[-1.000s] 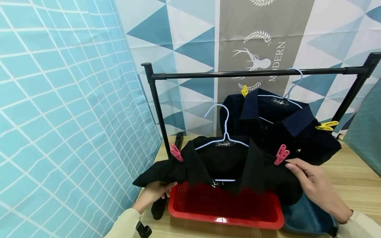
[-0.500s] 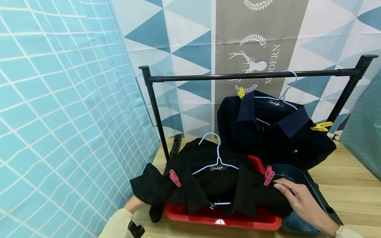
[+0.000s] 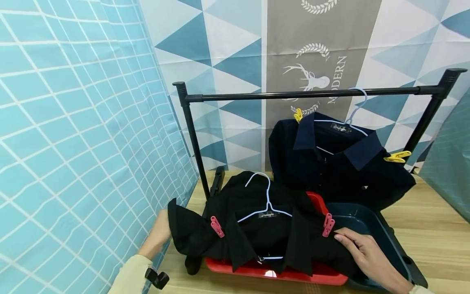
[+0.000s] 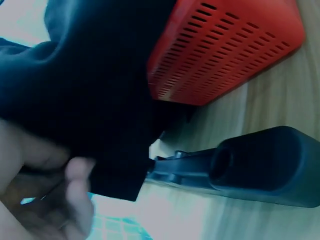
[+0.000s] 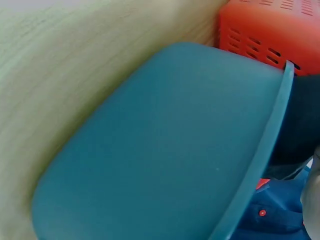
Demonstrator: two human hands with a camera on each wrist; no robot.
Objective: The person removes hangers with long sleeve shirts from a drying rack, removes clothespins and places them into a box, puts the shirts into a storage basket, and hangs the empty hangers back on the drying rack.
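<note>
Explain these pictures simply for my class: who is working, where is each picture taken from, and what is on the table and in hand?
There is no machine, just a person's bare hands. The wide picture is taken from the head, the close ones from each wrist. The right hand pinches a black shirt on a hanger, beside a pink clip. The left hand is at the opposite sleeve, its grip unclear. A red basket and a blue basin stand on the table. Behind, a navy shirt hangs from a black rail.
</note>
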